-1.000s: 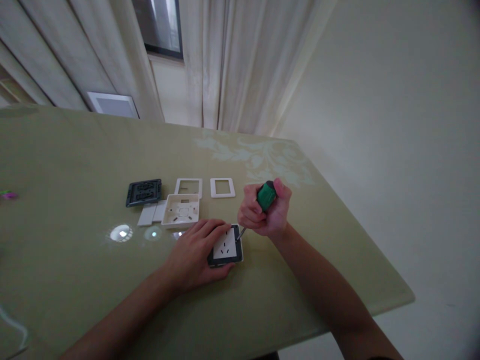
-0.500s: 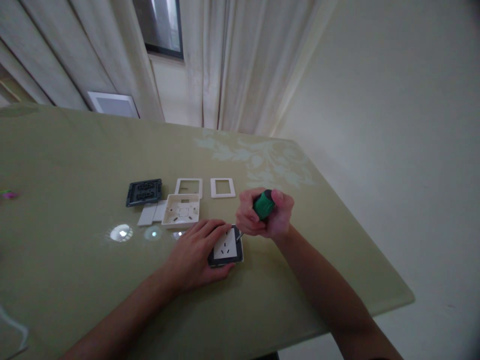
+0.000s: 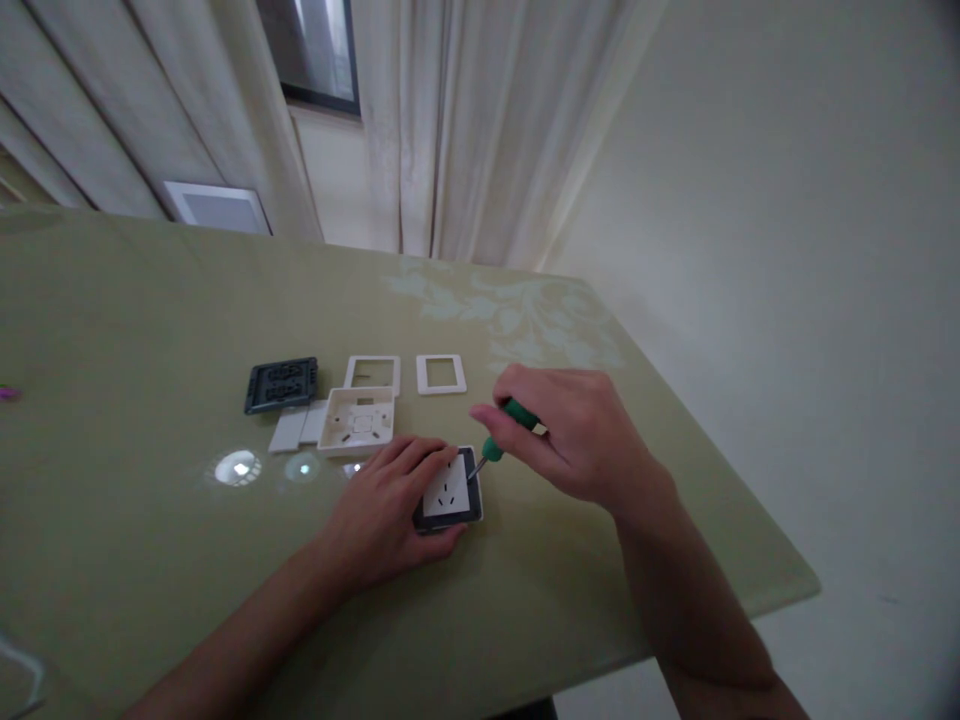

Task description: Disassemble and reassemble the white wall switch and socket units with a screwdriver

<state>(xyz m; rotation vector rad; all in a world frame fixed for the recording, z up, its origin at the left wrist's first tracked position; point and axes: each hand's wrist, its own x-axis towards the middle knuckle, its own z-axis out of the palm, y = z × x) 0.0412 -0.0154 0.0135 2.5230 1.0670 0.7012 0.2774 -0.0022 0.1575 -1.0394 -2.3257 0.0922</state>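
Observation:
A wall socket (image 3: 448, 488) with a white face and a dark surround lies on the table, seated in a white box. My left hand (image 3: 394, 500) grips it from the left, fingers over the far side and thumb along the near edge. From the right, my right hand (image 3: 559, 430) is closed around the green handle of a screwdriver (image 3: 493, 449). The tool is tilted, and its metal tip meets the dark surround at the right of the white face. Whether a screw sits under the tip is too small to tell.
Beyond my left hand stand a white back box (image 3: 358, 418), white plates (image 3: 290, 428) and a dark socket part (image 3: 282, 385). Two white frames (image 3: 441, 374) (image 3: 373, 371) lie farther back. The table's right edge (image 3: 697, 440) runs beside a wall.
My right hand has rolled over and shifted right, so its back now faces up and more of the screwdriver's shaft and handle shows. My left hand keeps its hold on the socket.

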